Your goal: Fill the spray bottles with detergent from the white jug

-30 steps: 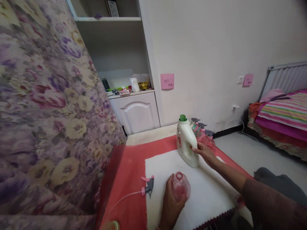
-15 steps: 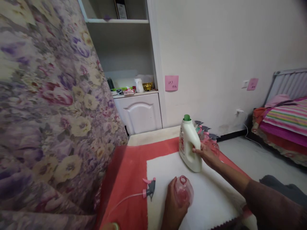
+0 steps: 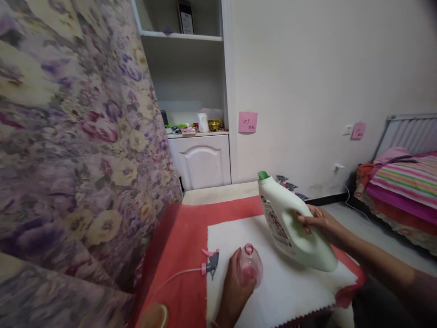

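My right hand (image 3: pixel 316 220) grips the handle of a large pale green detergent jug (image 3: pixel 287 218). The jug is tilted, its uncapped mouth with a green spout up and to the left. My left hand (image 3: pixel 235 280) is wrapped round a clear pink spray bottle (image 3: pixel 251 268) that stands upright on the white cloth (image 3: pixel 290 294), its neck open. The jug's mouth is above and beyond the bottle, apart from it. Left of the bottle lies a grey and pink trigger sprayer (image 3: pixel 210 264) with its long dip tube on the red cloth (image 3: pixel 180 241).
Several spray bottles with grey trigger heads (image 3: pixel 290 186) stand behind the jug, mostly hidden. A round, gold-coloured object (image 3: pixel 153 315) lies at the near left edge. A floral curtain (image 3: pixel 102 182) hangs close on the left, and a bed (image 3: pixel 406 182) stands at the right.
My right hand has brought the jug nearer and tipped it from almost upright to a leftward slant. My left hand still holds the pink bottle. The camera view has shifted slightly.
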The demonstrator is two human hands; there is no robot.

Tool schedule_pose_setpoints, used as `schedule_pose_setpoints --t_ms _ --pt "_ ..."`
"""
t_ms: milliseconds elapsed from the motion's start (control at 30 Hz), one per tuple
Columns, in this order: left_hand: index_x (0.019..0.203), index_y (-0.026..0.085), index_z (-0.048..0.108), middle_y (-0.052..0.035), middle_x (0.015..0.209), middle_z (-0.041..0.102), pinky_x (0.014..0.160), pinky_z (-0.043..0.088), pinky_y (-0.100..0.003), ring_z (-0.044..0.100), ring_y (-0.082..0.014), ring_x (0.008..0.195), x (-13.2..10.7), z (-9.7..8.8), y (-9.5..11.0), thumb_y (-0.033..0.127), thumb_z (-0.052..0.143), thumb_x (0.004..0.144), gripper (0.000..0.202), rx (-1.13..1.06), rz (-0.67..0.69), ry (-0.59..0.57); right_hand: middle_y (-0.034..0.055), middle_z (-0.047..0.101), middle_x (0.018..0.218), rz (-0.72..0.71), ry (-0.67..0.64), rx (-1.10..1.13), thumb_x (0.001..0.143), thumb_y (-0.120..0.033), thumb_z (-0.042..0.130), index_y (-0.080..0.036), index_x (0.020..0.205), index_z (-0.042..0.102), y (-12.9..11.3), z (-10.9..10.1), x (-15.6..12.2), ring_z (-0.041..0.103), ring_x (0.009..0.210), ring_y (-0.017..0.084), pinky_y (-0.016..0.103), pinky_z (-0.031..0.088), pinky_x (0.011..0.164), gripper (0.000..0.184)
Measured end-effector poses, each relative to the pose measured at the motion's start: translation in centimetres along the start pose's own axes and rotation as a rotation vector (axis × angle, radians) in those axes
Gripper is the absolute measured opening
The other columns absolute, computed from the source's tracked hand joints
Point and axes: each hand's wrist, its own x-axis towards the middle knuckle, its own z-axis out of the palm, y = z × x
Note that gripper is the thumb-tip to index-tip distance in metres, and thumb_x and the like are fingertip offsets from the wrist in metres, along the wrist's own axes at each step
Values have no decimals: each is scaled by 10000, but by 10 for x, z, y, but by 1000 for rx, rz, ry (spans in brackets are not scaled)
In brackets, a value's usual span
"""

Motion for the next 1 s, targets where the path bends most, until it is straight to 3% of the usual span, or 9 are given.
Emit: schedule_pose_setpoints --t_ms 167,300,433,633,800,1000 --pt "1369 168 439 -147 1450 485 1157 319 -428 432 -322 1361 -3 -2 7 278 660 739 677 16 11 4 -49 503 482 67 -73 -142 712 -417 758 -201 742 592 -2 -15 -18 420 431 106 247 307 453 275" --pt "1379 147 439 -145 1448 492 1151 326 -374 428 -316 1364 -5 -3 16 254 656 721 701 42 0 0 -51 520 589 63 -123 -325 694 -476 767 -167 863 625 -14 -20 -26 378 463 71 207 270 448 380" --pt "1391 147 434 -144 1463 479 1168 291 -383 395 -336 1384 -5 -7 21 176 707 613 825 29 -12 4 -17 552 709 67 -174 -473 713 -525 737 -156 904 640 -33 -13 -32 449 549 96 194 325 454 427" --pt "1379 163 450 -141 1463 483 1174 279 -414 397 -319 1384 -4 -11 24 152 705 626 795 7 16 6 34 618 853 19 -299 -625 771 -519 696 -168 974 660 -47 -11 -36 564 708 165 197 409 486 407" --pt "1356 163 492 -134 1446 506 1175 276 -410 402 -326 1380 -3 -13 28 178 720 627 765 6 8 16 89 679 1153 -12 -414 -727 809 -497 669 -239 1326 578 -64 -10 -38 625 1019 306 326 546 756 584" --pt "1286 175 566 -127 1413 538 1156 306 -420 443 -317 1349 -2 -19 33 255 725 679 633 7 46 19 94 650 1288 -6 -482 -834 859 -496 617 -246 1417 505 -85 -7 -39 587 1176 357 434 502 978 621"
